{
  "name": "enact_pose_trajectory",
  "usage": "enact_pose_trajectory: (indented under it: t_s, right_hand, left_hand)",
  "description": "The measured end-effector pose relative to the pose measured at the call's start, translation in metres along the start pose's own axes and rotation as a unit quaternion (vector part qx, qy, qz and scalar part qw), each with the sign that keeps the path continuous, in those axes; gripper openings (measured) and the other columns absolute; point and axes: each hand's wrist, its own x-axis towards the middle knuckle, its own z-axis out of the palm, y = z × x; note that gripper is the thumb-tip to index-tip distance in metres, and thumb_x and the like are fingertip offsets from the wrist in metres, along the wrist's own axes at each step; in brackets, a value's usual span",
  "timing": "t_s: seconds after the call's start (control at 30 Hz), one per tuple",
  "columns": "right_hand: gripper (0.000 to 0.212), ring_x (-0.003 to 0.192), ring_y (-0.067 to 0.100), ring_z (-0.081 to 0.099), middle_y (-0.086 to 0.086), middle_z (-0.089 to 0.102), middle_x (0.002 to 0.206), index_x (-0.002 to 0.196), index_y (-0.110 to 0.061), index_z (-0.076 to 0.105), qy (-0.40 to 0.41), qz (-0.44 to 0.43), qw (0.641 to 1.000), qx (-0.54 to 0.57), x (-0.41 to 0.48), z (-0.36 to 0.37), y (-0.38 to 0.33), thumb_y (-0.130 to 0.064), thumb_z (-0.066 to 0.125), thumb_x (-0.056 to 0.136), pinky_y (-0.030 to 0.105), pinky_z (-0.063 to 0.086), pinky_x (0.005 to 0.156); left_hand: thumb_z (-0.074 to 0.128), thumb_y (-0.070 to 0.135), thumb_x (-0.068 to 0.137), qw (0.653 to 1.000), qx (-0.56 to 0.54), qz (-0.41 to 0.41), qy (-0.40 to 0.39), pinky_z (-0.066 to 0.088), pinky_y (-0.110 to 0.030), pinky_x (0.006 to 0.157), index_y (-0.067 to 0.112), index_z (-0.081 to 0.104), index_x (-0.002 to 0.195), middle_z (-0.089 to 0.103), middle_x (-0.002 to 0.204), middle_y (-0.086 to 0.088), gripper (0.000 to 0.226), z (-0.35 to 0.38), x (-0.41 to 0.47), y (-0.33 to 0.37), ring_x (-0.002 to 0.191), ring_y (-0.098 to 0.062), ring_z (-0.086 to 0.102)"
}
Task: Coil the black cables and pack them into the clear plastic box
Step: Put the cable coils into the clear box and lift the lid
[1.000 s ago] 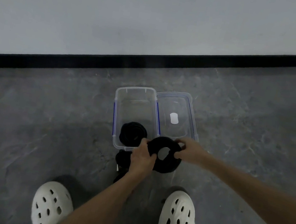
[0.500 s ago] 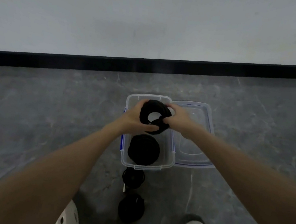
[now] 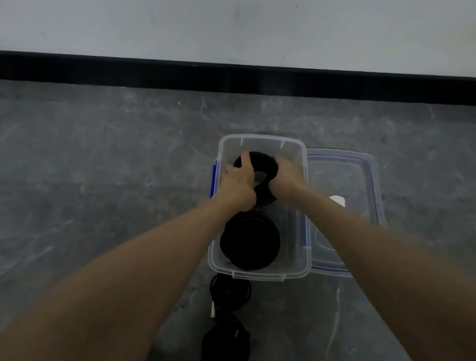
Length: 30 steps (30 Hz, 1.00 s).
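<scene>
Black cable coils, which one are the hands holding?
The far-end coil in the clear box, gripped by left hand and right hand; the near-end coil lies free, two floor coils sit outside.

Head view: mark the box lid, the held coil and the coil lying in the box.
box lid [image 3: 345, 178], head view, far half of its clear panel.
held coil [image 3: 261, 158], head view, its far rim.
packed coil [image 3: 249, 240], head view, its middle.

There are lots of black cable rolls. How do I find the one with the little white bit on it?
Start at the clear plastic box on the grey floor. Two black coils lie outside its near end. Yours is the coil nearest the box. Unlike the other coil, it shows a small white piece at its lower left.
</scene>
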Motion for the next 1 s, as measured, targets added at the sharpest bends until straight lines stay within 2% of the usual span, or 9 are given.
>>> enact_pose_trajectory:
  t_s: [0.23, 0.33, 0.43, 0.57, 0.63, 0.73, 0.83, 0.9, 1.0]
  right_hand:
    - [0.042, 0.122, 0.036, 0.051, 0.02, 0.053, 0.132, 0.132, -0.004, 0.044, -0.046, -0.022, 0.998, -0.026, 0.008, 0.007, 0.007, -0.007, 0.052, 0.091, 0.042, 0.042, 0.102]
    - [0.065, 0.124, 0.04, 0.047, 0.028, 0.041, 0.139, 0.148, -0.01, 0.02, -0.061, -0.018, 0.997, -0.038, 0.01, 0.009, 0.01, -0.007, 0.05, 0.091, 0.045, 0.042, 0.102]
    - [0.083, 0.126, 0.043, 0.043, 0.033, 0.029, 0.143, 0.153, -0.013, -0.001, -0.067, -0.009, 0.996, -0.065, 0.003, 0.009, 0.009, -0.008, 0.052, 0.089, 0.049, 0.042, 0.103]
    - [0.072, 0.127, 0.048, 0.037, 0.032, 0.027, 0.14, 0.147, -0.005, 0.013, -0.037, -0.04, 0.993, -0.107, -0.024, -0.001, -0.002, -0.009, 0.053, 0.088, 0.048, 0.039, 0.103]
    - [0.058, 0.124, 0.047, 0.037, 0.03, 0.032, 0.135, 0.139, -0.003, 0.026, -0.007, -0.076, 0.989, -0.128, -0.044, -0.005, -0.005, -0.006, 0.051, 0.087, 0.048, 0.038, 0.099]
    - [0.041, 0.113, 0.042, 0.043, 0.024, 0.041, 0.123, 0.126, -0.002, 0.04, 0.015, -0.172, 0.972, -0.157, -0.076, -0.002, 0.0, -0.003, 0.047, 0.086, 0.046, 0.043, 0.09]
    - [0.036, 0.1, 0.035, 0.05, 0.018, 0.046, 0.114, 0.122, -0.004, 0.047, 0.006, -0.262, 0.947, -0.184, -0.11, 0.01, 0.012, -0.003, 0.048, 0.087, 0.046, 0.047, 0.082]
    - [0.031, 0.092, 0.029, 0.052, 0.014, 0.048, 0.111, 0.118, -0.006, 0.051, -0.013, -0.336, 0.916, -0.216, -0.134, 0.02, 0.02, -0.005, 0.052, 0.087, 0.043, 0.05, 0.079]
    - [0.035, 0.087, 0.026, 0.053, 0.013, 0.053, 0.112, 0.118, -0.008, 0.053, -0.04, -0.435, 0.86, -0.264, -0.164, 0.037, 0.027, -0.006, 0.057, 0.084, 0.038, 0.05, 0.074]
  left_hand:
    - [0.069, 0.006, 0.084, 0.999, 0.034, -0.002, -0.029, 0.04, -0.045, 0.106, 0.011, -0.004, 0.15, 0.021, 0.144, -0.027, 0.099, 0.002, 0.003, 0.001, 0.127, -0.045, 0.041]
    - [0.069, 0.005, 0.085, 0.996, 0.079, 0.002, -0.027, 0.037, -0.042, 0.105, 0.006, -0.001, 0.15, 0.009, 0.152, -0.026, 0.096, -0.003, -0.004, 0.007, 0.133, -0.045, 0.033]
    - [0.067, 0.005, 0.086, 0.99, 0.133, 0.04, -0.013, 0.032, -0.042, 0.109, 0.001, -0.001, 0.15, 0.005, 0.155, -0.026, 0.093, -0.013, -0.016, 0.009, 0.136, -0.045, 0.026]
    - [0.064, 0.006, 0.08, 0.959, 0.161, 0.203, 0.112, 0.037, -0.043, 0.107, 0.002, 0.034, 0.138, 0.033, 0.143, -0.02, 0.065, -0.026, -0.042, -0.014, 0.127, -0.035, 0.038]
    - [0.066, 0.015, 0.081, 0.934, 0.183, 0.248, 0.183, 0.037, -0.043, 0.108, 0.002, 0.041, 0.136, 0.039, 0.142, -0.019, 0.062, -0.025, -0.056, -0.034, 0.129, -0.034, 0.04]
    - [0.062, 0.028, 0.088, 0.927, 0.206, 0.241, 0.199, 0.031, -0.046, 0.111, -0.003, 0.035, 0.142, 0.034, 0.149, -0.024, 0.068, -0.017, -0.079, -0.06, 0.137, -0.037, 0.035]
    - [0.044, 0.033, 0.096, 0.939, 0.228, 0.215, 0.143, 0.024, -0.044, 0.115, -0.004, 0.021, 0.149, 0.021, 0.157, -0.023, 0.068, -0.002, -0.098, -0.077, 0.144, -0.035, 0.025]
    - [0.031, 0.038, 0.101, 0.939, 0.25, 0.215, 0.094, 0.012, -0.041, 0.119, -0.002, 0.008, 0.152, 0.006, 0.161, -0.018, 0.068, 0.006, -0.106, -0.081, 0.149, -0.03, 0.01]
    - [0.024, 0.039, 0.103, 0.93, 0.28, 0.218, 0.091, 0.003, -0.037, 0.119, 0.001, -0.002, 0.152, -0.007, 0.162, -0.015, 0.068, 0.011, -0.113, -0.082, 0.15, -0.026, -0.004]
